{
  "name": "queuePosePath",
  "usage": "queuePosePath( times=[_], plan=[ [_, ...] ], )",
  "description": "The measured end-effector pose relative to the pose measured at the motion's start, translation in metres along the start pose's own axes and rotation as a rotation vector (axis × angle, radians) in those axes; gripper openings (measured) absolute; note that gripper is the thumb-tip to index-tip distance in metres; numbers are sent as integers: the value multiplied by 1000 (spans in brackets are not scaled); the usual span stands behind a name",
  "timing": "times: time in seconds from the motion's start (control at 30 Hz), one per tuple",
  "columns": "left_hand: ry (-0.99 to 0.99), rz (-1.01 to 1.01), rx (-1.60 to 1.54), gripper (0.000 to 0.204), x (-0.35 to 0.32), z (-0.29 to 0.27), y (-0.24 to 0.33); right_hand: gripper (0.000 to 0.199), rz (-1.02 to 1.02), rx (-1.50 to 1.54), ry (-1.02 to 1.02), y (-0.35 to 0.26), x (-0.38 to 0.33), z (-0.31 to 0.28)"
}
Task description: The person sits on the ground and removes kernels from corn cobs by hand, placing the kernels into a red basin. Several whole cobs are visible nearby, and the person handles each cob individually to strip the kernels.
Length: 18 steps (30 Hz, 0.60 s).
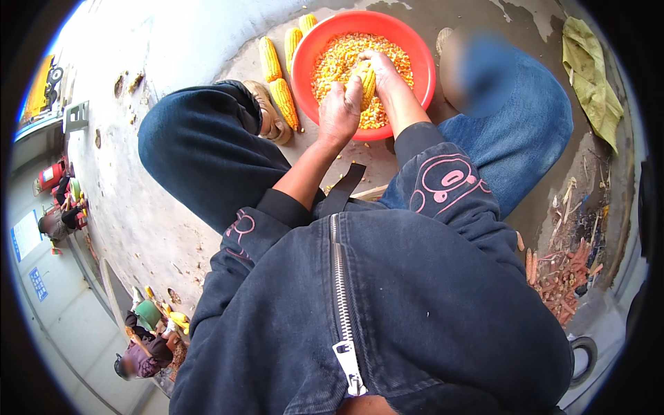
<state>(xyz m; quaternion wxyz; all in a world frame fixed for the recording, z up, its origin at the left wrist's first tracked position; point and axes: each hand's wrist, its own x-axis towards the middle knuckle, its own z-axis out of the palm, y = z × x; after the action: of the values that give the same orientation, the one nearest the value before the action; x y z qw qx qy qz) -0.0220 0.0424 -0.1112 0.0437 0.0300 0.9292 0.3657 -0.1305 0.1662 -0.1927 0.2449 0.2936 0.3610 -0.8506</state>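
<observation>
I see pale floor (pixel 131 200) spreading leftward. The left hand (pixel 339 113) and right hand (pixel 384 74) curl around a corn cob (pixel 369 84) over the red basin (pixel 423 79) of kernels (pixel 339 50), between bent knees (pixel 176 142), whole cobs (pixel 282 102) beside its left rim. The hands partly hide the corn cob; people (pixel 146 356) leftward look small, blurred.

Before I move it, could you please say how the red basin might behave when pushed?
The red basin is probably fairly heavy, given its broad bed of corn kernels; lying loose, these would likely shift if tilted. Its wide shape suggests little tipping.
</observation>
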Motion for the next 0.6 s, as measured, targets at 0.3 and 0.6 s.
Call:
queuePosePath(
  times=[0.3,0.6],
  plan=[
    [-67,-613,-728,69,12,-7,19,12,-240,-65,266,-13,-8,11],
    [-339,-581,-716,62,21,-8,16,19,-117,114,40,-21,-25,15]
  ],
)
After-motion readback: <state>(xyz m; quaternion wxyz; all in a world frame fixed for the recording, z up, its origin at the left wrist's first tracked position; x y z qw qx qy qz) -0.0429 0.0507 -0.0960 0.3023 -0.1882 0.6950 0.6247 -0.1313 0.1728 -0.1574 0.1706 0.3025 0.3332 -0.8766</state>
